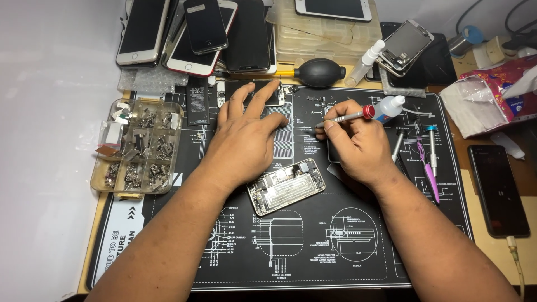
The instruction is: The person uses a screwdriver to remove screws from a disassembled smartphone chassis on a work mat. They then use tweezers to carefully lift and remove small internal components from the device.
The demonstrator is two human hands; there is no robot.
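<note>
- Gripping a slim screwdriver (345,117) with a red collar, my right hand (358,146) pinches it between thumb and fingers, tip pointing left, just above and right of the opened phone body (286,185).
- My left hand (246,134) has a released grip, fingers spread flat on the black repair mat (313,246) just above and left of the phone body, fingertips touching a small dark part (263,93).
- As I judge it, disassembly is well along: the phone body lies open, screen off, internals exposed; some components still sit inside.
- Left of the phone body sits a clear parts tray (137,146); beyond it a black air blower (320,72); to its right, tweezers and pens (428,162).
</note>
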